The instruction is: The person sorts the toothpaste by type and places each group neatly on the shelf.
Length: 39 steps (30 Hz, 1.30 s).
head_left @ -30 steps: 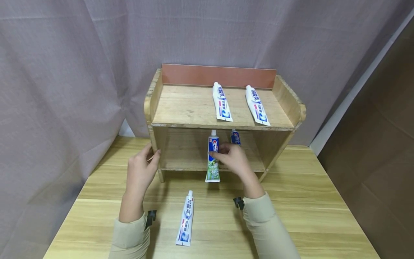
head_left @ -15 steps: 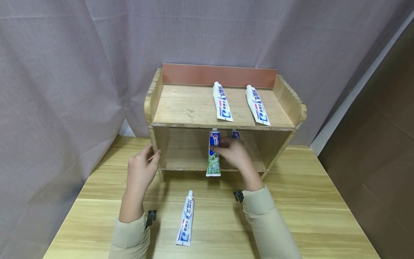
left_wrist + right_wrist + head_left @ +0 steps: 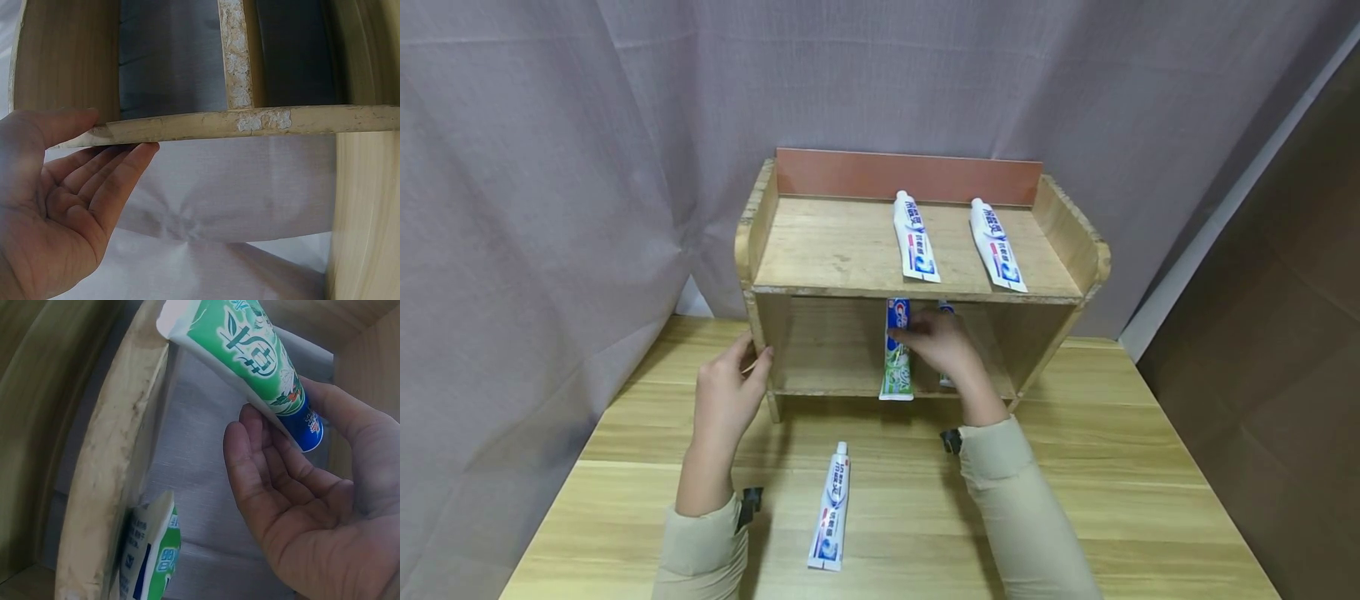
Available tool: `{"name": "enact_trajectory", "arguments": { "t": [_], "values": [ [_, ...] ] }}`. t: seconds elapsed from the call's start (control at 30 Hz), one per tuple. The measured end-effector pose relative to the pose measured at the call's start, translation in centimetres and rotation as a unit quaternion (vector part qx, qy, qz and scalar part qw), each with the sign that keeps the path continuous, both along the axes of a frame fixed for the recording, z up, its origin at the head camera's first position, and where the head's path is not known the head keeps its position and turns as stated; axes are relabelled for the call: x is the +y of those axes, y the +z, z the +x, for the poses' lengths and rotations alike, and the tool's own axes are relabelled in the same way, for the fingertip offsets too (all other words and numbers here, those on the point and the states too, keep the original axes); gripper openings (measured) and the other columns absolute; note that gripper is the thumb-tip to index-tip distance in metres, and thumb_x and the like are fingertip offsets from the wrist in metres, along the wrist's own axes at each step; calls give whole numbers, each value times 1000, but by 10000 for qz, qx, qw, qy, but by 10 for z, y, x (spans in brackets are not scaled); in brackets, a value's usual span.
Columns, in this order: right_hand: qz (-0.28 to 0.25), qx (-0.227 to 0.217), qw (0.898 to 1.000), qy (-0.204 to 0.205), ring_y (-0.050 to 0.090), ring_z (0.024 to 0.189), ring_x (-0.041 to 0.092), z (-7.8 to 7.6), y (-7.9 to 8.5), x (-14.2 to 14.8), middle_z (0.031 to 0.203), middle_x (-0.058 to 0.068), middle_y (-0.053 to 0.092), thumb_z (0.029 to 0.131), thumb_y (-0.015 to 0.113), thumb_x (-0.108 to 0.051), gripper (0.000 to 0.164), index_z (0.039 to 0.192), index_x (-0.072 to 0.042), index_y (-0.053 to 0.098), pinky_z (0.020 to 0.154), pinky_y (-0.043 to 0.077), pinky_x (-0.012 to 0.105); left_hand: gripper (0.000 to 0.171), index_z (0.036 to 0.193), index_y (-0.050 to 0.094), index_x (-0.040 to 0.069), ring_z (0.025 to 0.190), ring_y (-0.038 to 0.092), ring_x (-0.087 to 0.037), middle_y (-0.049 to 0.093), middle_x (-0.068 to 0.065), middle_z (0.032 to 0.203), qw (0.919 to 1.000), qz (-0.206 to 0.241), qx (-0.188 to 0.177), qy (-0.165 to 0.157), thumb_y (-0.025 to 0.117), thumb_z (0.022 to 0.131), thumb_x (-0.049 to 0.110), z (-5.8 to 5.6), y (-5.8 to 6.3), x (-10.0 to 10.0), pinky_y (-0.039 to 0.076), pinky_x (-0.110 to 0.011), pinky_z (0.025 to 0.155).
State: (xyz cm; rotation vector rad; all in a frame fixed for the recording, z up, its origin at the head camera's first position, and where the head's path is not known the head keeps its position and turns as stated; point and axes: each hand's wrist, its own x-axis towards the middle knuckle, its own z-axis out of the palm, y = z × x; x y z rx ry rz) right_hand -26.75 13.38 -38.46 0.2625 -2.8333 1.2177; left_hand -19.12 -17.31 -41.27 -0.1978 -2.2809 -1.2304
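My right hand [image 3: 946, 343] pinches a blue and green toothpaste tube [image 3: 897, 367] by its side, cap end inward, at the mouth of the lower compartment. In the right wrist view, that tube [image 3: 250, 362] is between thumb and fingers, above the shelf board. A second blue and green tube [image 3: 153, 553] lies on the board, mostly hidden behind my right hand in the head view. My left hand [image 3: 730, 387] grips the left side panel of the wooden shelf [image 3: 917, 293]. In the left wrist view, thumb and fingers of that hand [image 3: 81, 200] are on either side of the panel [image 3: 200, 125].
Two white toothpaste tubes [image 3: 916, 237] [image 3: 997, 246] lie on the upper shelf, caps toward the back. Another white tube [image 3: 831, 508] lies on the wooden table [image 3: 910, 500] in front. A grey curtain [image 3: 880, 75] hangs behind the shelf.
My right hand has moved forward, carrying the blue and green tube deeper into the lower compartment; its cap is now under the upper board. My left hand has stayed in place.
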Motion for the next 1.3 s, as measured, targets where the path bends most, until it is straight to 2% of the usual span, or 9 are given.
{"name": "enact_trajectory", "arguments": {
  "t": [0.17,0.37,0.47,0.53,0.67,0.77,0.93,1.1,1.3],
  "values": [
    [46,-25,10000,24,60,67,24,-12,-2,1,80,9,67,89,74,-42,33,84,-10,66,58,55,34,31,125,66,0,103,71,-36,72,-22,112,10000,19,-23,-12,66,98,15,0,0,1,63,-34,80],
    [-218,-378,9990,-46,60,67,23,-29,-8,-2,78,13,67,88,76,-36,35,76,-7,62,57,55,33,29,123,67,-1,102,71,-36,72,-22,111,10000,16,-11,33,66,98,15,0,0,0,63,-35,80],
    [-38,-430,9990,-148,58,64,22,-36,-12,-7,72,8,64,86,78,-34,35,80,-2,66,56,53,31,30,123,67,-1,102,71,-37,72,-23,112,10000,1,-17,31,66,98,15,1,0,-1,63,-36,80],
    [144,-371,9990,-203,57,66,20,-39,-14,-9,72,4,63,86,78,-33,38,96,2,70,58,52,29,30,124,67,-1,103,71,-37,72,-23,112,10000,0,-14,32,66,98,15,1,-1,-1,63,-36,79],
    [304,-360,9982,-365,52,62,20,-42,-16,-11,68,3,54,87,77,-32,41,102,5,68,53,48,30,29,123,67,0,102,71,-36,72,-22,112,10000,15,-14,23,66,98,15,0,-1,-1,63,-35,79],
    [299,-371,9980,-422,56,67,23,-41,-17,-10,78,10,62,88,76,-32,45,114,3,67,59,53,33,29,123,67,0,101,72,-36,72,-22,111,10000,35,1,17,66,98,14,-1,-1,0,63,-34,79],
    [130,-269,9990,-320,64,88,29,-39,-19,-9,119,21,67,90,75,-31,67,147,-5,49,82,60,41,30,123,67,-1,101,72,-36,72,-22,111,10000,24,75,26,66,98,14,-2,-1,0,63,-33,78],
    [98,-356,9989,-305,67,90,33,-39,-23,-8,115,24,68,92,73,-34,65,145,-4,51,81,61,43,28,123,67,-1,100,72,-37,72,-23,109,9999,20,128,18,66,98,12,-4,-3,0,63,-34,78],
    [363,-407,9973,-488,66,103,36,-37,-26,-6,122,25,67,92,71,-43,62,131,4,62,94,58,45,28,123,68,-1,100,72,-37,72,-23,109,9999,36,103,38,66,98,11,-4,-4,0,63,-35,78]
  ]
}}
